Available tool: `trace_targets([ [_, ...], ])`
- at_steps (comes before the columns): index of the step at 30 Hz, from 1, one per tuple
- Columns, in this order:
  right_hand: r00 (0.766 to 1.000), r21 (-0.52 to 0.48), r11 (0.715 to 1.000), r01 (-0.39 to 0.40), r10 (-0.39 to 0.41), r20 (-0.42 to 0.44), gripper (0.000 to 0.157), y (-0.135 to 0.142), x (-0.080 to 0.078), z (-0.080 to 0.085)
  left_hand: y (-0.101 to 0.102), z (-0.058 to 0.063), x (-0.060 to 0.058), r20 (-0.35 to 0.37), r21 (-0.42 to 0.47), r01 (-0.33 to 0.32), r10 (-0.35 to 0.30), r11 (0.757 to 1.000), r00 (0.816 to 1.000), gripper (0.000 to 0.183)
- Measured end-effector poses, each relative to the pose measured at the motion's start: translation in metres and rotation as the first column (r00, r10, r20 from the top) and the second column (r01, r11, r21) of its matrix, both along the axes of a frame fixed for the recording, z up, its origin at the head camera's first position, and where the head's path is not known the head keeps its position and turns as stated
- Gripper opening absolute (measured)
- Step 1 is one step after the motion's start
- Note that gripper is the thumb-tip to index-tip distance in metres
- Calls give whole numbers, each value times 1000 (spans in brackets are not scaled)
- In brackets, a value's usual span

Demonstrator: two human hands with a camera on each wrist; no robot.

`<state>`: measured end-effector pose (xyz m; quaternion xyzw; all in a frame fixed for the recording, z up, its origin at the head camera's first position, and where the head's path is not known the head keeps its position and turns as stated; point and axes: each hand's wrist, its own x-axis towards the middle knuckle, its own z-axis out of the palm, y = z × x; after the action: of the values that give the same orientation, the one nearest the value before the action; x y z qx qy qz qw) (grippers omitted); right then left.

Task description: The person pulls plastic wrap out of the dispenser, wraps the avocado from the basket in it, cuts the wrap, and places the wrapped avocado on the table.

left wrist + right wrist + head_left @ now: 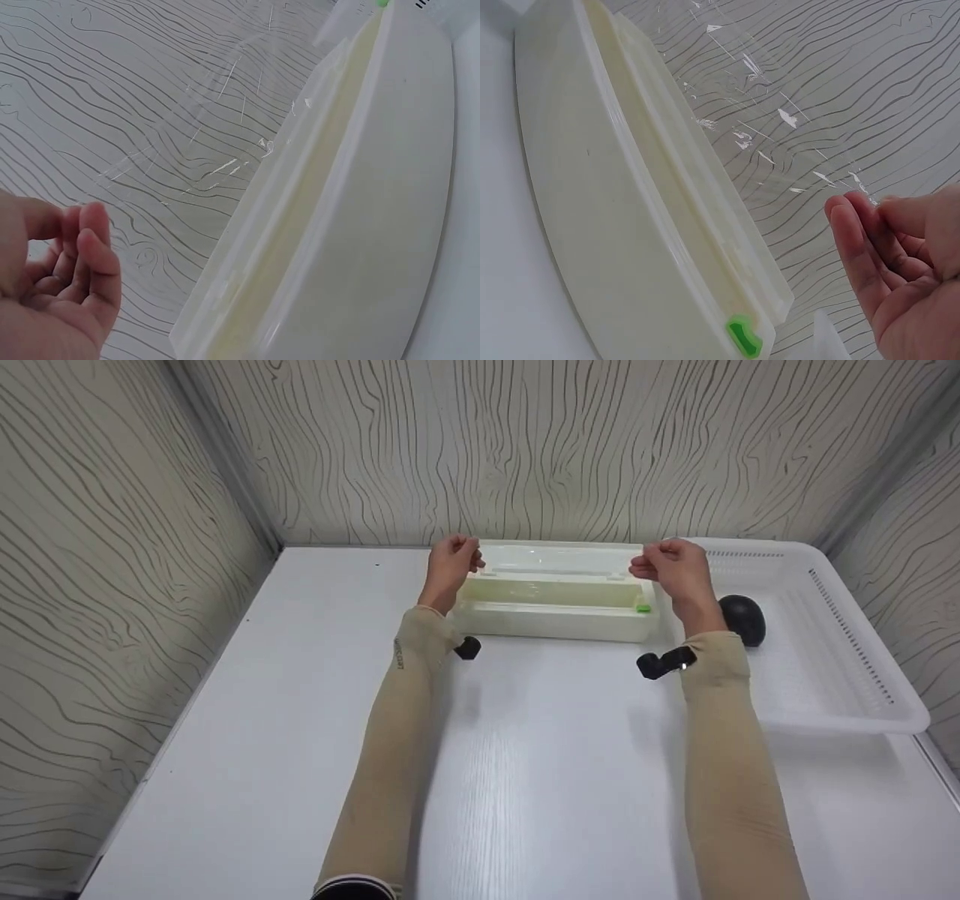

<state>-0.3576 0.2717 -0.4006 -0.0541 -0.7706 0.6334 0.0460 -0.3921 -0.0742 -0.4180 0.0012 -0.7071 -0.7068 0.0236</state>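
Observation:
A long white cling film dispenser box (pixel 555 626) lies on the table with its lid (pixel 562 556) raised at the back. Clear cling film (pixel 787 118) stretches up from it, told mostly by its glints and creases. At the left end my left hand (pixel 452 564) pinches a corner of the film between thumb and fingers. My right hand (pixel 681 574) pinches the other corner near the right end, thumb against fingertips. A small green piece (pixel 744 337) sits at the right end of the box's opening. What lies deep in the box is hidden.
To the right stands a white plastic basket (pixel 817 726) with slotted sides. A rounded black object (pixel 742 620) lies in it, partly behind my right wrist. Patterned wall panels (pixel 525 450) close off the back and sides of the white table (pixel 262 720).

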Motion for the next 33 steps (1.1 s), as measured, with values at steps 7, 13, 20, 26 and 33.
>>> trace_targets([
  [7, 1000, -48, 999, 24, -24, 3, 14, 0, -1, 3, 3, 3, -2, 1, 9, -27, 27, 1000, 1000, 14],
  [13, 999, -63, 997, 40, -40, 3, 12, -1, -2, 5, 4, 7, 0, -11, 37, -23, 24, 999, 1000, 15],
  [20, 998, -157, 987, 43, -50, -42, 11, -3, -3, 9, 3, 12, 0, -28, 39, -18, 19, 999, 999, 16],
  [26, 994, -195, 979, 61, -77, -77, 11, -6, -5, 14, 3, 19, -2, -41, 60, -18, 21, 998, 999, 16],
  [33, 989, -204, 976, 80, -103, -105, 11, -7, -7, 23, 4, 30, -2, -71, 81, -23, 29, 996, 997, 16],
])
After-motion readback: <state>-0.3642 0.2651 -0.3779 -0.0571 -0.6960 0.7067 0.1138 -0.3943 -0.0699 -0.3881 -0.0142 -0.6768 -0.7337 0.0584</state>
